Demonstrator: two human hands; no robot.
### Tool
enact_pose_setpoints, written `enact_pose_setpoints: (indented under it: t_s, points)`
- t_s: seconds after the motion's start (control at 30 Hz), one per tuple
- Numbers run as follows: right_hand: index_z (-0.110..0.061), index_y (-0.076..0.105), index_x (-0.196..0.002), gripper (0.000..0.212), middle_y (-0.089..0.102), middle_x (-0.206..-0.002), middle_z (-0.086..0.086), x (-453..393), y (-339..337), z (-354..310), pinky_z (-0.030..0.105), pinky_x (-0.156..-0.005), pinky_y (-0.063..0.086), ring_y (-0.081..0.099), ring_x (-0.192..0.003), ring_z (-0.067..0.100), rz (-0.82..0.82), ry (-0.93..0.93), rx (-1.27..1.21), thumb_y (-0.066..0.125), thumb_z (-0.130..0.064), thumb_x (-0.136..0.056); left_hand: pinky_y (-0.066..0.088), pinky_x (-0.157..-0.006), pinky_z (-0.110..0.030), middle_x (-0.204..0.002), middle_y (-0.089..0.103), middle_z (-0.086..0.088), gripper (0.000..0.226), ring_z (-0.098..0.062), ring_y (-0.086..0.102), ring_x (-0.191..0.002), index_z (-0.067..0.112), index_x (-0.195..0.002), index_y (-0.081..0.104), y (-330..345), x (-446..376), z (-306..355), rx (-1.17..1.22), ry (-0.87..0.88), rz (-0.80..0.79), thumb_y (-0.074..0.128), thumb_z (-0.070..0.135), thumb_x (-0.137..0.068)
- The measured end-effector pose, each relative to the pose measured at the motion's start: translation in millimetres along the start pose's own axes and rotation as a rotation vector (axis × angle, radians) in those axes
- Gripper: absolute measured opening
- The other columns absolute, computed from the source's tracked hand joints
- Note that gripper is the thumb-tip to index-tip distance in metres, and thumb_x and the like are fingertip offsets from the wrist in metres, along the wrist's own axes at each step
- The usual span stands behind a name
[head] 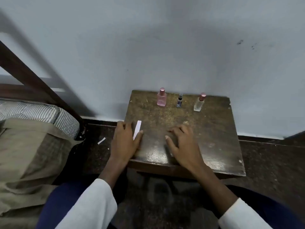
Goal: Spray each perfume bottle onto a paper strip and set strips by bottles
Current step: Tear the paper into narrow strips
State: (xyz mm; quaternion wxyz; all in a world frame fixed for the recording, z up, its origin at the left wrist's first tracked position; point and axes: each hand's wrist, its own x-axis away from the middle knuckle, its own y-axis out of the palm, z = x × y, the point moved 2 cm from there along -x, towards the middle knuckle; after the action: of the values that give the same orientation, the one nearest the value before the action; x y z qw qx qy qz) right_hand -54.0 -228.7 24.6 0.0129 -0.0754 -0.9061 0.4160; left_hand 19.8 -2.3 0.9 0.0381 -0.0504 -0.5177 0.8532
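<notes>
Both hands lie palm-down on the near part of a worn, scratched wooden table [206,129]: the left hand [125,141] at its left edge with fingers loosely spread, holding nothing, and the right hand [181,142] likewise flat with fingers slightly bent. A white paper strip [137,130] lies flat just beside the left thumb, touching its tip. Beyond the fingers is bare tabletop, then three small upright bottles along the far edge by the wall: a pink bottle [161,97], a slim dark bottle [179,100] and a clear bottle [199,102]; another paper scrap [101,140] lies on the dark floor left of the left hand.
</notes>
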Motion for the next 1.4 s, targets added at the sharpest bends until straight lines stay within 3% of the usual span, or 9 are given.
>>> enact_pose_setpoints:
  t_s: [0.2,0.43,0.6,0.77,0.9,1.03,1.17,1.3,1.4]
  points:
    - [-0.03,0.074,-0.111,0.023,0.058,-0.112,-0.007,-28,32,-7,0.041,-0.094,0.051,0.057,-0.107,0.017,-0.171,-0.065,0.018,0.063,-0.046,-0.098,0.061,-0.078,-0.046,-0.128,0.049,-0.005,0.043,-0.032,0.068,-0.102,0.034,-0.143,0.057,5,-16,6,-0.093,0.084,-0.024,0.063,0.048,-0.103]
    - [-0.026,0.076,-0.108,0.022,0.055,-0.108,-0.007,-40,35,-5,0.039,-0.093,0.051,0.056,-0.105,0.016,-0.166,-0.063,0.045,0.065,-0.043,-0.098,0.059,-0.072,-0.039,-0.099,0.064,0.006,0.013,-0.008,0.065,-0.075,0.025,-0.096,0.069,7,-30,-1,0.095,0.082,-0.011,0.079,0.032,-0.094]
    - [-0.027,0.074,-0.105,0.02,0.054,-0.109,-0.007,-37,36,-2,0.038,-0.094,0.049,0.054,-0.107,0.015,-0.158,-0.073,0.071,0.064,-0.043,-0.097,0.061,-0.072,-0.04,-0.088,0.068,0.01,0.014,-0.006,0.065,-0.074,0.027,-0.087,0.069,10,-31,1,0.079,0.055,-0.02,0.079,0.033,-0.096]
    - [-0.024,0.073,-0.108,0.018,0.061,-0.106,-0.006,-32,30,2,0.035,-0.09,0.053,0.06,-0.099,0.013,-0.142,-0.047,-0.052,0.069,-0.037,-0.097,0.058,-0.072,-0.034,-0.096,0.07,0.011,0.012,-0.004,0.068,-0.079,0.028,-0.096,0.068,13,-28,16,0.21,0.085,-0.042,0.071,0.037,-0.102]
    - [-0.019,0.075,-0.113,0.026,0.074,-0.101,-0.005,-30,19,3,0.011,-0.075,0.051,0.069,-0.085,0.006,-0.15,0.081,-0.258,0.08,-0.033,-0.093,0.063,-0.062,-0.031,-0.076,0.077,0.005,0.01,-0.004,0.074,-0.063,0.018,-0.098,0.071,15,-25,40,0.55,-0.022,-0.098,0.075,0.026,-0.101]
    - [-0.017,0.078,-0.094,0.015,0.078,-0.079,-0.001,-27,14,13,0.018,-0.061,0.052,0.069,-0.064,0.005,-0.202,0.238,-0.408,0.088,-0.022,-0.085,0.065,-0.062,-0.037,-0.075,0.076,0.005,0.01,-0.01,0.075,-0.062,0.022,-0.094,0.072,17,-24,51,0.64,-0.026,-0.059,0.08,0.028,-0.098]
    - [-0.012,0.078,-0.088,0.011,0.079,-0.075,0.003,-25,11,20,0.024,-0.061,0.055,0.073,-0.062,0.01,-0.233,0.308,-0.546,0.089,-0.012,-0.084,0.066,-0.064,-0.038,-0.081,0.079,0.002,0.011,-0.015,0.077,-0.069,0.021,-0.102,0.075,17,-24,58,0.72,-0.06,-0.096,0.079,0.031,-0.097]
    - [-0.009,0.078,-0.091,0.008,0.08,-0.077,0.004,-23,6,20,0.019,-0.059,0.053,0.072,-0.061,0.007,-0.238,0.372,-0.652,0.086,-0.011,-0.088,0.058,-0.07,-0.035,-0.101,0.084,0.004,0.021,-0.022,0.08,-0.101,0.022,-0.12,0.073,22,-22,60,0.882,-0.183,-0.328,0.07,0.035,-0.103]
    - [-0.008,0.077,-0.093,0.007,0.081,-0.083,0.01,-23,5,19,0.022,-0.063,0.053,0.072,-0.069,0.013,-0.256,0.412,-0.707,0.082,-0.013,-0.092,0.057,-0.069,-0.025,-0.105,0.084,0.003,0.021,-0.011,0.08,-0.098,0.017,-0.126,0.071,25,-18,61,0.978,-0.183,-0.477,0.066,0.023,-0.107]
